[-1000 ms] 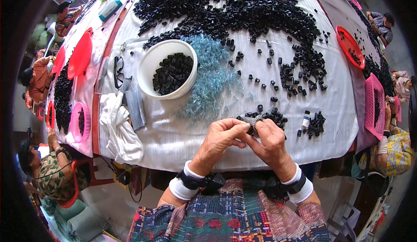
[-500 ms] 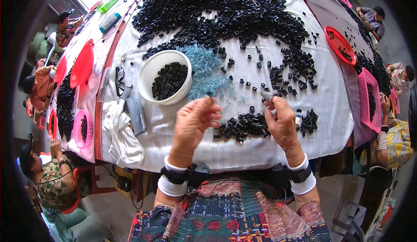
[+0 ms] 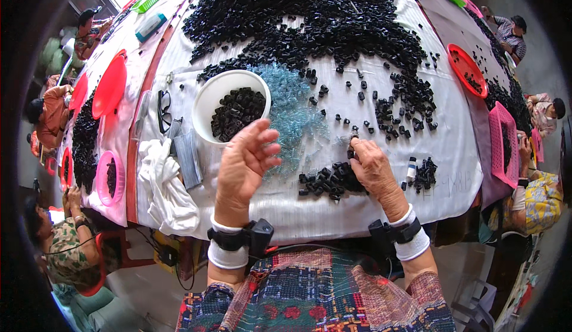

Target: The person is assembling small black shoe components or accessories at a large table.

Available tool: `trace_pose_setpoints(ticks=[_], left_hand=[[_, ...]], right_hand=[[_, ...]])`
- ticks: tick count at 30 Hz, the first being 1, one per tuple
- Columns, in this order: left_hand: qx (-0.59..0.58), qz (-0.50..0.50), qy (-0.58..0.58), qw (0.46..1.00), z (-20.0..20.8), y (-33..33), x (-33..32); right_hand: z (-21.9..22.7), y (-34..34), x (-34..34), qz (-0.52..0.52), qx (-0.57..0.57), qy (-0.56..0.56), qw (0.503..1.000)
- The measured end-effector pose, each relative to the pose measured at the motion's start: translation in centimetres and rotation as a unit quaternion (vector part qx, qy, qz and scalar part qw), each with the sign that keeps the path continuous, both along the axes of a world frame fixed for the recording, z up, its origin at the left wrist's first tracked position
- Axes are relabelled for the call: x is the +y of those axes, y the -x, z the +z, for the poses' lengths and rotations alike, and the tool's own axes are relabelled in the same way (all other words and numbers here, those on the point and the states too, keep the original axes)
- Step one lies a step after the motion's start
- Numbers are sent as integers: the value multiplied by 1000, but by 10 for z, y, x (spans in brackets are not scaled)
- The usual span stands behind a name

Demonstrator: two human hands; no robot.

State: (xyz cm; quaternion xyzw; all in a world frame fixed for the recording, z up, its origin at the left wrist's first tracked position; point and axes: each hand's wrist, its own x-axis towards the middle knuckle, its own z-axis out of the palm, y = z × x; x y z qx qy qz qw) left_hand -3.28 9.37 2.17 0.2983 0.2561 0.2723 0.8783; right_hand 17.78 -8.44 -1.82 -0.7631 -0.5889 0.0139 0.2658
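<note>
Fingers apart and holding nothing I can see, my left hand (image 3: 245,158) is raised at the near rim of a white bowl (image 3: 202,103). Black plastic pieces (image 3: 238,111) partly fill the bowl. My right hand (image 3: 376,168) is closed in a pinch, with a small dark piece at its fingertips; grey material shows by the index finger. Just left of that hand lies a small heap of black plastic pieces (image 3: 331,180). Thin clear-blue scraps (image 3: 289,108) are piled between the bowl and my right hand.
A huge pile of black pieces (image 3: 298,19) covers the table's far part. A small white bottle (image 3: 412,168) stands right of my right hand. Glasses (image 3: 164,111), a white cloth (image 3: 164,183) and a blue-grey mask (image 3: 187,159) lie left. Co-workers sit at both sides.
My left hand has moved left toward the bowl, and its pinched fingers have spread apart. My right hand has shifted slightly left and lower, over the near heap's right end.
</note>
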Motion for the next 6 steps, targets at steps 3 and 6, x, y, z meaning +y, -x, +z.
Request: trace_pose_setpoints(ticks=[3,6], left_hand=[[25,-45,-5,999,-3,-7,-22],[20,-87,28,996,-19,-13,-37]], right_hand=[[-2,0,5,2,7,-7,1000],[-1,4,5,-1,63,-9,998]])
